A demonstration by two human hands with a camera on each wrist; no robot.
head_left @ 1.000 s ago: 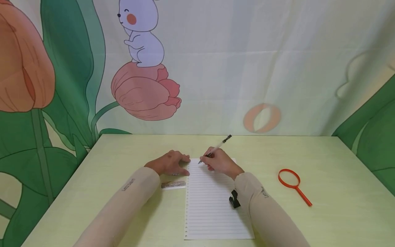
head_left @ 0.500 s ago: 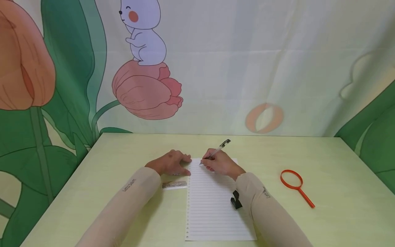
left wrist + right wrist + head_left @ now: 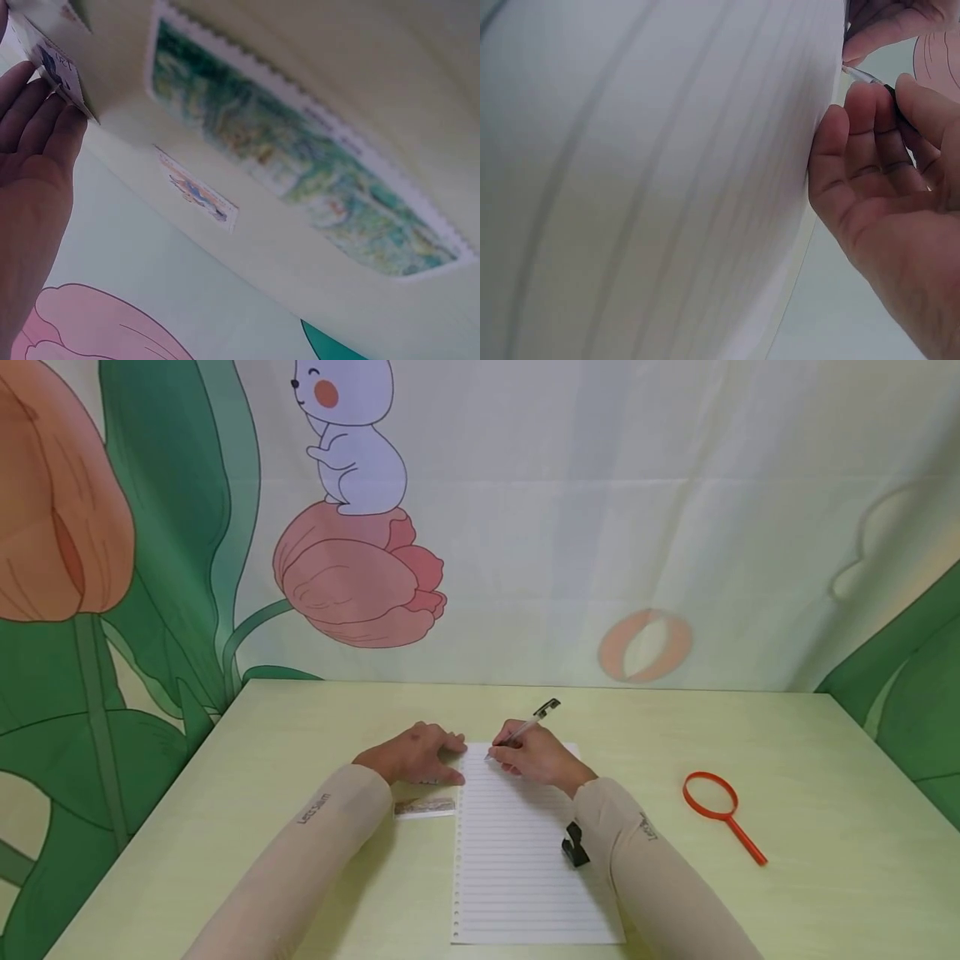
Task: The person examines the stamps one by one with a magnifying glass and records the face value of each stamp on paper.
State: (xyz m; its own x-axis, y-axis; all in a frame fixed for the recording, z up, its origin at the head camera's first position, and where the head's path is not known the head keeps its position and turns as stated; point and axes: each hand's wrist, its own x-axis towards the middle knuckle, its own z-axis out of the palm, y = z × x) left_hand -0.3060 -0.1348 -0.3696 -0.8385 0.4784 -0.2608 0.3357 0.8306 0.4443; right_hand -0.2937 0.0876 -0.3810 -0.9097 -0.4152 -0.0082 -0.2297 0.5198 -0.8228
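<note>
My right hand pinches a clear-barrelled pen with a black end, its tip at the upper left of a lined loose-leaf sheet. In the right wrist view the pen tip shows past curled fingers. My left hand rests at the sheet's upper left edge, fingers loosely extended. Below that hand lies a stamp, its top partly covered. The left wrist view shows a large green picture stamp, a smaller stamp and another stamp at the fingertips.
A red magnifying glass lies on the pale table to the right of the sheet. A black piece shows beside the right sleeve. Behind the table's far edge hangs a printed curtain.
The pen's upper end has dipped, and its tip has shifted very slightly on the sheet's upper left. My left hand stays in place. The head view has shifted a little.
</note>
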